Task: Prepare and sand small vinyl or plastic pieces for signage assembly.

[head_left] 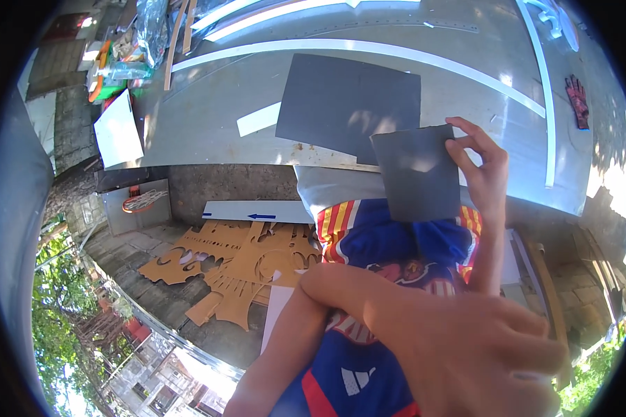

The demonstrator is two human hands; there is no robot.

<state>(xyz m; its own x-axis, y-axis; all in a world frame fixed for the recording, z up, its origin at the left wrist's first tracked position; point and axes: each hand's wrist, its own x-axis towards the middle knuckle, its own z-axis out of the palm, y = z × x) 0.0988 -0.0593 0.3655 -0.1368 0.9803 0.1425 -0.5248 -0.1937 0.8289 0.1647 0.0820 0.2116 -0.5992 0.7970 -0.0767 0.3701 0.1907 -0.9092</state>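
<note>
My right hand (pixel 481 160) is raised and pinches the upper right edge of a small dark grey sheet (pixel 419 177) between thumb and fingers. The sheet hangs nearly upright over my lap, in front of the table's near edge. Behind it, a larger dark grey sheet (pixel 348 101) lies flat on the table, its lower right corner partly covered by the small one. My left arm crosses my body, and my left hand (pixel 473 354) is close to the camera, over my right arm. Its fingers look bent and a little apart, somewhat blurred, with nothing visible in them.
Long white strips (pixel 368 47) border the grey metal table (pixel 202 125). A white offcut (pixel 259 119) touches the large sheet. A dark red glove (pixel 577 103) lies far right. Cut brown cardboard pieces (pixel 257 260) and a small basketball hoop (pixel 145 201) are on the ground at left.
</note>
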